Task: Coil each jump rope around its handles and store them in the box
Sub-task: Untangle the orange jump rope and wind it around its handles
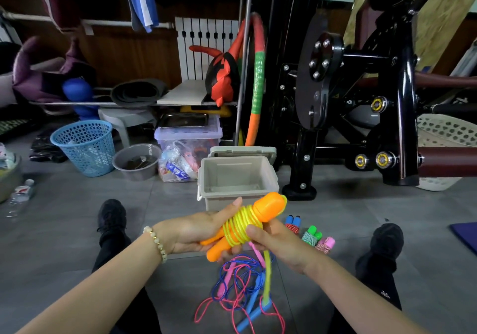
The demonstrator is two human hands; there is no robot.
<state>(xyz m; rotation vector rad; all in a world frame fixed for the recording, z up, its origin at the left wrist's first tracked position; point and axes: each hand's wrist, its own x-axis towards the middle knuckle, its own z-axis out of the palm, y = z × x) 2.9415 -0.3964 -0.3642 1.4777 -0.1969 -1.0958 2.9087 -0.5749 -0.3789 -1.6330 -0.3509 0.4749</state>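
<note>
- Just in front of the open beige plastic box point(237, 175) on the floor, a left hand point(196, 233) cups and grips two fat orange plastic handles point(268, 206), held side by side.
- A thin yellow plastic cord point(240, 224) is wound round them in tight turns. The right hand point(277, 243) pinches it at the coil's near edge, and a loose tail hangs down.
- The handles look rigid, smooth and light. The cord looks springy and slick, likely to unwind if released.
- It is best held across the coil, with the thumb pressing the last turn.
- Nearer than the box lie tangled blue and pink ropes point(240, 289).
</note>
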